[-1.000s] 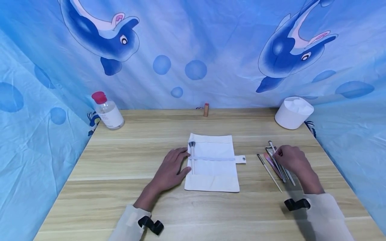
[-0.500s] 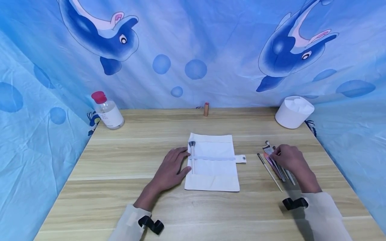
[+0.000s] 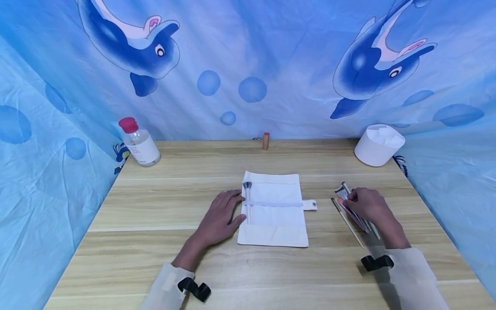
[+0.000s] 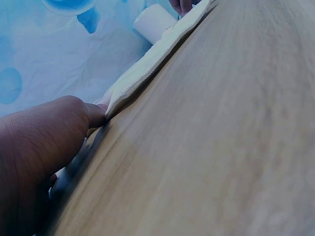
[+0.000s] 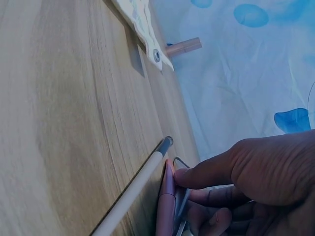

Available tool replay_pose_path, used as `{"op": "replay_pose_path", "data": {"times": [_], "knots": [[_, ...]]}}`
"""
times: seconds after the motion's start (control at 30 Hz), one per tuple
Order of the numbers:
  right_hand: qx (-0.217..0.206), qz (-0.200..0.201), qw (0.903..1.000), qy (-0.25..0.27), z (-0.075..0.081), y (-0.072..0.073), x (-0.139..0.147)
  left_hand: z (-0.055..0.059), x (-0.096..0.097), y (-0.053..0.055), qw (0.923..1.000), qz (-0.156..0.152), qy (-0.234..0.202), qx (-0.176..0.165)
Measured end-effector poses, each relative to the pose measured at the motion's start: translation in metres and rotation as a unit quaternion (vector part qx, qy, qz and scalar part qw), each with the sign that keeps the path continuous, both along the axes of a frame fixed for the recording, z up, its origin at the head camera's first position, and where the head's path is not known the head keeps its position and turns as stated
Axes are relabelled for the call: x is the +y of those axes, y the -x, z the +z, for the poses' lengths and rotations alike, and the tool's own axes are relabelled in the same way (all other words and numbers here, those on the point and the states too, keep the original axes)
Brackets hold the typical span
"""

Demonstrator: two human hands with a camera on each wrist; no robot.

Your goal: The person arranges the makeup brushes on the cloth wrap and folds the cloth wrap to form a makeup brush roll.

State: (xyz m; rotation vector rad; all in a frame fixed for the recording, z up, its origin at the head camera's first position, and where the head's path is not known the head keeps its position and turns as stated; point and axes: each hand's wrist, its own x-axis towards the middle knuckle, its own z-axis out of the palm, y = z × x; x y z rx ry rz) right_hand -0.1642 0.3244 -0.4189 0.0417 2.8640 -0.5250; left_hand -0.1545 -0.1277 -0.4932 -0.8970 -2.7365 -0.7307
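An unfolded white cloth brush roll [image 3: 279, 219] lies mid-table, its snap tab [image 3: 309, 205] pointing right. A makeup brush [image 3: 248, 191] with a pale handle sits under the elastic band near its left edge. My left hand [image 3: 218, 217] rests with extended fingers and thumb on that edge. To the right, my right hand [image 3: 370, 206] pinches a tool with a wide silver head [image 3: 341, 191] above a small bundle of brushes. A pink brush [image 5: 166, 211] lies beside my right thumb. Slightly apart is a thin pale-handled brush [image 5: 128, 201]. My fingers hide part of the bundle.
At the back left stands a clear bottle [image 3: 142, 148] with a red cap. A small brown tube [image 3: 265, 141] stands at the back middle, and a white round container [image 3: 379, 145] at the back right. A blue dolphin-print curtain [image 3: 286, 51] encloses the table.
My right hand has shifted slightly left over the bundle, and the silver-headed tool has moved left with it. My left hand and the brush roll have stayed in place.
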Motion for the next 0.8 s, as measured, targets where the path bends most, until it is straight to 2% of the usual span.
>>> {"op": "replay_pose_path", "data": {"times": [0.17, 0.33, 0.57, 0.8], "knots": [[0.004, 0.004, 1.0000, 0.004, -0.001, 0.002, 0.000, 0.000, 0.000, 0.000, 1.0000, 0.001, 0.003, -0.005], [0.009, 0.000, 0.9996, 0.028, 0.009, -0.001, -0.001, 0.000, 0.000, 0.000, 1.0000, 0.001, 0.005, -0.004], [0.077, 0.011, 0.9961, 0.042, 0.021, 0.003, -0.006, 0.002, 0.001, 0.001, 1.0000, 0.001, 0.003, -0.002], [0.106, 0.007, 0.9921, 0.066, 0.031, 0.010, -0.015, 0.002, 0.001, 0.000, 1.0000, -0.002, -0.004, -0.003]]}}
